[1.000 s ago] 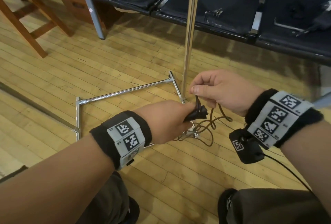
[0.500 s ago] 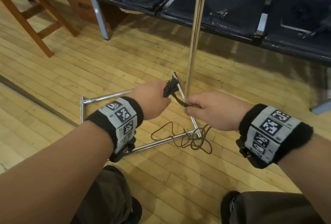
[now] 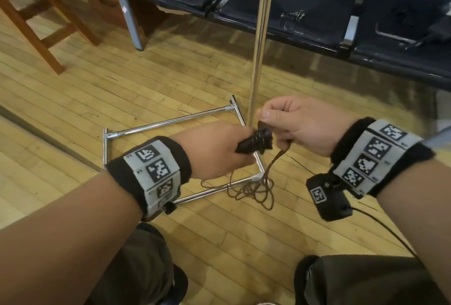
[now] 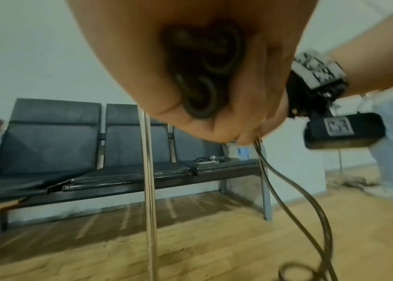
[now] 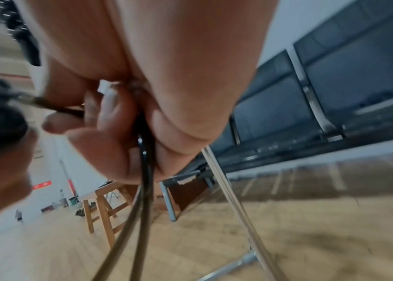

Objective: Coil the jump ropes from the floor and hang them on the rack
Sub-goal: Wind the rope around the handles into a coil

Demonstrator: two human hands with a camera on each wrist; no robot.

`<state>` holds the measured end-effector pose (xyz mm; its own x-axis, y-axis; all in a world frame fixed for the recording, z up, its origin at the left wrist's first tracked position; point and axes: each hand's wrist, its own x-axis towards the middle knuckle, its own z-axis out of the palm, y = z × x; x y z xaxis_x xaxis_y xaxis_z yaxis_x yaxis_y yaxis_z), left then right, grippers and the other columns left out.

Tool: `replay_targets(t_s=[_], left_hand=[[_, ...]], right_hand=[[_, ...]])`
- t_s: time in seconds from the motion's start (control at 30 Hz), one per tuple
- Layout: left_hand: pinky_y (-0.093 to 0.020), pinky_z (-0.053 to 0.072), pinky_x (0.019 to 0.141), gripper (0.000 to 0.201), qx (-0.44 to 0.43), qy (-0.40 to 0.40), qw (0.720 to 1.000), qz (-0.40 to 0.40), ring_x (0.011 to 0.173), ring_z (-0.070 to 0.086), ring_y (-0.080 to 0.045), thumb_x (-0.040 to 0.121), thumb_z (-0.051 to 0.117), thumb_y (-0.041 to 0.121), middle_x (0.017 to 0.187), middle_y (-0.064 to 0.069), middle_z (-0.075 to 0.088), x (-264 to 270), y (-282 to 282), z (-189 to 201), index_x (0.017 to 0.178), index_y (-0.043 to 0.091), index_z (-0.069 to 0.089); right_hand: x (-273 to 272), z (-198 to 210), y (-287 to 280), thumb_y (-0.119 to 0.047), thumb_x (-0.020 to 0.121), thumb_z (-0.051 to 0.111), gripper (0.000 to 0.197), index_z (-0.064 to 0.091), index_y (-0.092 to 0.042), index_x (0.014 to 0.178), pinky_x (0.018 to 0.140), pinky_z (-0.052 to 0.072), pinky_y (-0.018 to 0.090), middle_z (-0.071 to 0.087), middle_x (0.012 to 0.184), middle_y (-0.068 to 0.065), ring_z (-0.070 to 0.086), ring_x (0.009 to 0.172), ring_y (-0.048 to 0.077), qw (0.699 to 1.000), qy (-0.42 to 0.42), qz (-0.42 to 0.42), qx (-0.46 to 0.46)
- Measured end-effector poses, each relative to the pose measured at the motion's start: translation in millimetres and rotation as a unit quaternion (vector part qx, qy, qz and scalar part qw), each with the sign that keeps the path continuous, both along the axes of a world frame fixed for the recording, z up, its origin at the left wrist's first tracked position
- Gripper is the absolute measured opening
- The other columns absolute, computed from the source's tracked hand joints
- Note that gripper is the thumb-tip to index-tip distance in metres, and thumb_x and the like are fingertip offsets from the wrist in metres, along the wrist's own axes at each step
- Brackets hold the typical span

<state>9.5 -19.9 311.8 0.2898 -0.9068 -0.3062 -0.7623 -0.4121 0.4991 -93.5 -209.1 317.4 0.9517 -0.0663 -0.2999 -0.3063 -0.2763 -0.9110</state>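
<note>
Left hand [image 3: 219, 151] is clamped on the handles [image 3: 256, 142] as an anchor, and right hand [image 3: 296, 126] pinches the rope [image 3: 273, 163] to feed loops. Most of it's piled on the floor [image 3: 244, 226] by the rack [image 3: 260, 36].

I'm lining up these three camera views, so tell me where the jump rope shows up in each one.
Head: jump rope at centre, coiled black bundle between the left hand and right hand, loose cord trailing to the floor.
Left wrist: top centre, blurred coils inside the fist, strands hanging lower right.
Right wrist: centre, two strands dropping from the fingers.
Shared landmark: the chrome rack pole.
</note>
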Motion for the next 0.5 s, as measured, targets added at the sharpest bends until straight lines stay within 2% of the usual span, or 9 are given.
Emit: replay_targets(t_s=[0.07,0.1,0.17,0.23,0.3,0.33,0.4,0.47,0.5], left_hand=[[-0.012,0.040,0.051,0.020,-0.053,0.026,0.997,0.051,0.061,0.059,0.003,0.100,0.067,0.042,0.070,0.013,0.063,2,1,6,0.085,0.038,0.054],[-0.010,0.041,0.050,0.019,-0.073,0.033,0.994,0.081,0.060,0.060,0.005,0.099,0.067,0.040,0.069,0.015,0.064,4,0,7,0.085,0.038,0.055],[-0.011,0.040,0.042,0.024,-0.084,0.008,0.984,0.158,0.056,0.060,-0.002,0.100,0.065,0.035,0.068,0.009,0.063,14,-2,9,0.081,0.037,0.052],[-0.015,0.037,0.042,0.025,-0.062,-0.066,0.969,0.230,0.060,0.057,-0.006,0.101,0.061,0.029,0.075,0.007,0.060,28,-5,6,0.080,0.034,0.048],[-0.022,0.035,0.049,0.016,-0.021,-0.116,0.957,0.267,0.066,0.054,-0.009,0.102,0.056,0.022,0.081,0.005,0.058,40,-4,0,0.088,0.029,0.050],[-0.024,0.034,0.050,0.010,0.013,-0.127,0.955,0.269,0.067,0.053,-0.010,0.101,0.054,0.018,0.083,0.004,0.057,42,-3,-5,0.097,0.026,0.051],[-0.026,0.035,0.052,0.017,0.086,-0.130,0.959,0.238,0.068,0.053,-0.011,0.101,0.051,0.012,0.084,0.003,0.056,37,-2,-15,0.112,0.025,0.052],[-0.027,0.037,0.055,0.025,0.129,-0.120,0.972,0.157,0.071,0.053,-0.012,0.102,0.051,0.011,0.086,0.003,0.056,24,-3,-23,0.122,0.027,0.054],[-0.027,0.038,0.056,0.026,0.137,-0.116,0.977,0.112,0.072,0.055,-0.012,0.103,0.051,0.012,0.086,0.004,0.057,15,-4,-25,0.122,0.029,0.054]], right_hand=[[1,-19,8,-0.043,0.102,0.055,0.034,0.072,-0.017,0.087,0.053,0.048,0.028,0.044,0.064,-0.001,0.041,0.052,0.014,0.996,0.021,-0.054,0.072],[1,-28,12,-0.041,0.105,0.050,0.038,0.069,-0.011,0.093,0.055,0.046,0.031,0.044,0.064,-0.002,0.041,0.052,0.012,0.993,0.039,-0.074,0.083],[-1,-42,24,-0.047,0.107,0.044,0.045,0.065,-0.010,0.092,0.053,0.044,0.031,0.046,0.061,-0.005,0.041,0.051,0.011,0.991,0.075,-0.087,0.067],[-4,-48,37,-0.055,0.106,0.038,0.051,0.064,-0.014,0.089,0.050,0.044,0.030,0.050,0.060,-0.006,0.044,0.052,0.011,0.993,0.106,-0.037,-0.034],[-6,-46,52,-0.055,0.106,0.038,0.045,0.064,-0.021,0.093,0.054,0.048,0.030,0.060,0.072,-0.003,0.052,0.060,0.010,0.971,0.127,0.068,-0.190],[-5,-41,57,-0.053,0.106,0.039,0.038,0.063,-0.025,0.096,0.055,0.048,0.026,0.061,0.076,-0.005,0.055,0.064,0.007,0.952,0.124,0.124,-0.251],[-2,-20,61,-0.050,0.106,0.041,0.033,0.062,-0.027,0.096,0.057,0.049,0.025,0.061,0.077,-0.006,0.056,0.065,0.005,0.920,0.094,0.189,-0.332],[2,7,54,-0.052,0.102,0.041,0.035,0.064,-0.029,0.088,0.060,0.054,0.033,0.062,0.073,-0.004,0.057,0.063,0.009,0.904,0.047,0.186,-0.382],[3,17,48,-0.055,0.097,0.041,0.037,0.065,-0.029,0.085,0.060,0.054,0.035,0.062,0.071,-0.004,0.057,0.065,0.009,0.905,0.024,0.170,-0.389]])
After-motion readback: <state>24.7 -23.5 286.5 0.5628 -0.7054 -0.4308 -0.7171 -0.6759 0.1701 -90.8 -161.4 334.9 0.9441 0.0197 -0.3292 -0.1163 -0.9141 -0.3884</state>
